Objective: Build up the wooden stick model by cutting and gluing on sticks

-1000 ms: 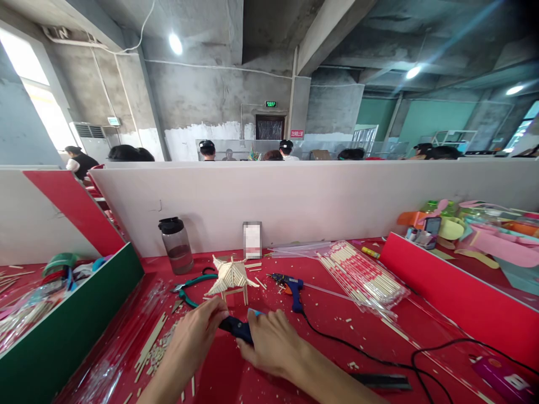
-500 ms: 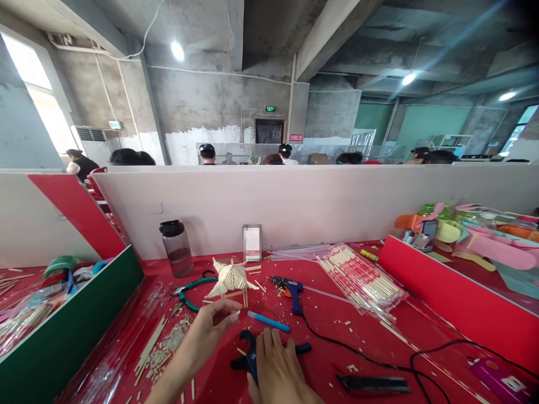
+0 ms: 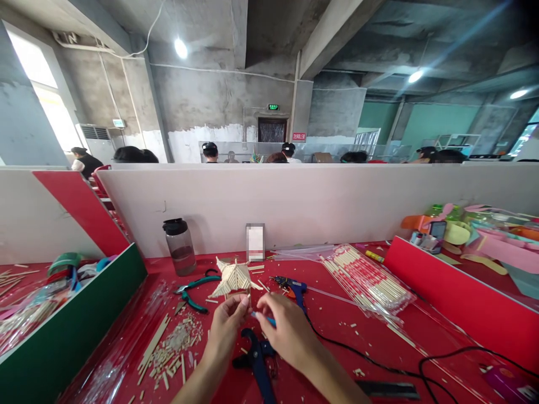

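My left hand [image 3: 231,318] is pinched just in front of the star-shaped stick model [image 3: 233,278]; a small thing between its fingertips is too tiny to name. Close beside it, my right hand [image 3: 283,325] has its fingers curled round the blue pen [image 3: 269,320], which is mostly covered. The dark blue cutter [image 3: 259,365] lies on the red table below both hands, touched by neither. Behind my right hand rests the blue glue gun [image 3: 297,286], its cable running to the right. Green-handled pliers [image 3: 191,297] lie left of the model.
A water bottle [image 3: 180,247] stands at the back left. Stick offcuts [image 3: 172,342] are scattered at the left. Packed sticks [image 3: 370,275] lie at the right, and a black knife [image 3: 387,389] near the front. Green [image 3: 92,320] and red [image 3: 463,286] dividers flank the work area.
My right hand has left the cutter and moved up to the pen. My left hand has shifted right, nearer to it. The cutter now lies fully uncovered by hands.
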{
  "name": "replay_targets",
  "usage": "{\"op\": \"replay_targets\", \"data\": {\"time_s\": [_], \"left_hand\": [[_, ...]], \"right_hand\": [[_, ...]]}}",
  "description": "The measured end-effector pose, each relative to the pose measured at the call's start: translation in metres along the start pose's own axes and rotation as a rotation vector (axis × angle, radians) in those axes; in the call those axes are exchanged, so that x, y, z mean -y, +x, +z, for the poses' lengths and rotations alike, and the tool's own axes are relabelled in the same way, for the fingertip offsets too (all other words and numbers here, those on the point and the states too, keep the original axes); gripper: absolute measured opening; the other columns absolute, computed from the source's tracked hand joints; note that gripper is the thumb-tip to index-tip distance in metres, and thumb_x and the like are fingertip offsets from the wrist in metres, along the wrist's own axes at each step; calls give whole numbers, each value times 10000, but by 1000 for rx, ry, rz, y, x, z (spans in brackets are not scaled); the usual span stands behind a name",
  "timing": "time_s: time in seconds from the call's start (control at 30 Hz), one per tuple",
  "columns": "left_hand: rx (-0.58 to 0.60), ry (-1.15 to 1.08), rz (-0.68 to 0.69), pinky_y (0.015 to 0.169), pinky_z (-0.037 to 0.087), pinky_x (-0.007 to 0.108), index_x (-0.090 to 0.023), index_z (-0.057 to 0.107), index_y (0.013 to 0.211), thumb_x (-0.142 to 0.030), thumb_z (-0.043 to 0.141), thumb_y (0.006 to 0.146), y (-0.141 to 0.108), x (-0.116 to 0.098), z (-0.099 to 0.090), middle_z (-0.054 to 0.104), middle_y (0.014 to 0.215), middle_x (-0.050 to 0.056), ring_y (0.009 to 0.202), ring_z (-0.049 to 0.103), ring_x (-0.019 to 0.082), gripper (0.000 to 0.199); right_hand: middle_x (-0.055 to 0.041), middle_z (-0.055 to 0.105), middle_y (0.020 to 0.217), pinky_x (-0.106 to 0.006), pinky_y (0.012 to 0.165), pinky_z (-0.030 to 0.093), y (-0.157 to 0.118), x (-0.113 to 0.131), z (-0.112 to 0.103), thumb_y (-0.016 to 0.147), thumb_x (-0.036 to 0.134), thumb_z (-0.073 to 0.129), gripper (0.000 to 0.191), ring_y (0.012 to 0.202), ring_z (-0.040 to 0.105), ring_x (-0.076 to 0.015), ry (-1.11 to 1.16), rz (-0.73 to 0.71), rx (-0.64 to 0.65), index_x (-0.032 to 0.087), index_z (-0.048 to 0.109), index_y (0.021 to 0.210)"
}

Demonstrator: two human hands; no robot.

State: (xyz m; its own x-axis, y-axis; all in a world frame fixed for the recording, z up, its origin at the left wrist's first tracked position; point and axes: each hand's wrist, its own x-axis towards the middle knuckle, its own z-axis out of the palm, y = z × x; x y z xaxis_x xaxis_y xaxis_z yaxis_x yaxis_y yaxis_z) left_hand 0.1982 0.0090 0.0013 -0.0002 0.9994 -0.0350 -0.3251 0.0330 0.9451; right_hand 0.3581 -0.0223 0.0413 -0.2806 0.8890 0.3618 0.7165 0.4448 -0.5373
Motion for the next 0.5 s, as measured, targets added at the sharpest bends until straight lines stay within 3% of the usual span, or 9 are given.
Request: {"op": "replay_targets", "data": {"time_s": [0.17, 0.3, 0.5], "left_hand": [[-112, -93, 69, 669, 485, 212, -137, 729, 824, -505, 849, 632, 11, 17, 6, 658, 723, 9, 665, 594, 123, 432], [-174, -151, 78, 670, 479, 232, -136, 721, 801, -526, 855, 607, 17, 26, 12, 675, 742, 26, 672, 593, 138, 455], [-121, -163, 83, 695, 470, 243, -135, 713, 840, -498, 817, 685, 18, 31, 19, 700, 794, 42, 715, 603, 153, 408]], "right_hand": [[-42, 640, 982, -315, 845, 480, 40, -13, -13, 873, 162, 597, 126, 935, 611, -201, 140, -61, -127, 216, 579, 986], [-63, 638, 1095, -329, 895, 481, 57, -19, -5, 835, 161, 637, 269, 1037, 609, -225, 191, -71, -69, 231, 598, 1092], [-29, 699, 1013, -285, 806, 487, 64, -22, 5, 826, 101, 588, 267, 915, 657, -195, 243, -48, 21, 237, 605, 1055]]}}
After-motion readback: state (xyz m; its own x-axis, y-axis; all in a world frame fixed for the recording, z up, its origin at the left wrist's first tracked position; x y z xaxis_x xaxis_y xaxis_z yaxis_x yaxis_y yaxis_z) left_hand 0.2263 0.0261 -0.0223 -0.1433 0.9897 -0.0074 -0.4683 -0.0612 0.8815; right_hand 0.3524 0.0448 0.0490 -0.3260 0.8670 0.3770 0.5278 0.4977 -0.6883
